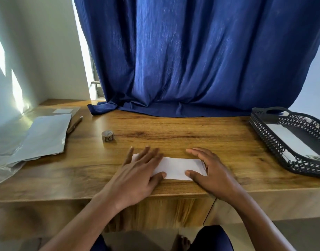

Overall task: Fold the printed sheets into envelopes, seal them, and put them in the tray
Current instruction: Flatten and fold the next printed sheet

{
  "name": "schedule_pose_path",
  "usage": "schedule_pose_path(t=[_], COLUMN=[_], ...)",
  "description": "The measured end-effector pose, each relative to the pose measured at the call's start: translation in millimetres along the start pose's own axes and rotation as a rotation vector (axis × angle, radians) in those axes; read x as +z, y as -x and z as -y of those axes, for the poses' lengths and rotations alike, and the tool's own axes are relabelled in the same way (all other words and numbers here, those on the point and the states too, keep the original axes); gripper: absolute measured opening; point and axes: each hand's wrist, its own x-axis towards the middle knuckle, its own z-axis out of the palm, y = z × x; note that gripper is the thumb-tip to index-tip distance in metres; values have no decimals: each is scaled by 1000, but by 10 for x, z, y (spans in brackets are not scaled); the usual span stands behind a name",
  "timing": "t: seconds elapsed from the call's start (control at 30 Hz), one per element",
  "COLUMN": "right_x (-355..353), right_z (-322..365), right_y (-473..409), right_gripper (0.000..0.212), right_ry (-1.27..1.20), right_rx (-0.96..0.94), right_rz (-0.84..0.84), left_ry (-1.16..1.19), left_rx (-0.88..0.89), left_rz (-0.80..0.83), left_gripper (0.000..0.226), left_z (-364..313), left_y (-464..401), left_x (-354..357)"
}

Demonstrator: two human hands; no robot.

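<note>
A white folded sheet (179, 167) lies flat near the front edge of the wooden desk (173, 131). My left hand (137, 171) lies flat over its left end with fingers spread straight. My right hand (210, 169) covers its right end, fingers extended and the thumb pressing the sheet's lower right part. A small roll of patterned tape (107, 136) stands on the desk behind and to the left of the sheet. The black lattice tray (275, 142) sits at the right edge of the desk with white paper (291, 140) inside it.
A stack of grey-white sheets (45, 136) lies at the desk's left, on clear plastic sleeves. A pen (74, 125) rests beside the stack. A blue curtain (191, 60) hangs behind and drapes onto the desk's back edge. A white wall closes the left side.
</note>
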Motion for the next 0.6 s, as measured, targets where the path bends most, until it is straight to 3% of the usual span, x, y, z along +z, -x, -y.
schedule_pose_path(t=[0.1, 0.27, 0.43, 0.6], right_x=[-6, 141, 489, 429], right_z=[32, 317, 616, 554], right_y=[9, 39, 70, 87], right_gripper=[61, 60, 76, 100], right_ry=[58, 357, 336, 356], right_rx=[4, -130, -185, -124], right_rz=[20, -65, 189, 241], left_ry=[-13, -52, -55, -76], left_rx=[-16, -4, 24, -20], left_rz=[172, 203, 197, 219], left_gripper=[73, 72, 64, 67], left_z=[-11, 5, 31, 14], left_y=[-47, -50, -34, -51], left_x=[-11, -16, -5, -3])
